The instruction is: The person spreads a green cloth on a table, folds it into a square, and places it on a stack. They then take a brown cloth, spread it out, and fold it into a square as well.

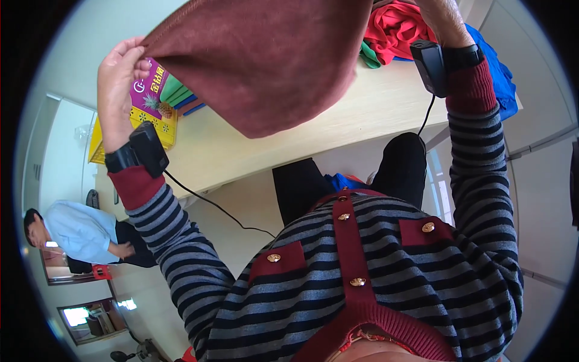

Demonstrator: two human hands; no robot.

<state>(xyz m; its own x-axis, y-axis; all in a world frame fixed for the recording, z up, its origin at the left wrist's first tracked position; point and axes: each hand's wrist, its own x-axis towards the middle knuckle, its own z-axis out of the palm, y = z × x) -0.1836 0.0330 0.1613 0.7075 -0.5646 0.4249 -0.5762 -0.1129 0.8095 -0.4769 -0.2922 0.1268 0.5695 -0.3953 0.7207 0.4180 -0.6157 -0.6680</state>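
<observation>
A maroon cloth (pixel 271 60) with a stitched hem hangs spread out above the table, its lower corner pointing toward me. My left hand (pixel 123 66) pinches its upper left edge between thumb and fingers. At the upper right, my right hand (pixel 443 21) is raised beyond the cloth's right side; the top of the view cuts off its fingers, so its grip is hidden. Beneath and beside that hand lies a crumpled red cloth (pixel 398 30), with a bit of green cloth (pixel 370 55) next to it.
The pale wooden table (pixel 241 151) runs across in front of me. At its left stands a purple and yellow box (pixel 151 114) with folded green and blue cloths (pixel 175 90). Blue fabric (pixel 497 78) drapes over the right end. A person in light blue (pixel 81 226) is off to the left.
</observation>
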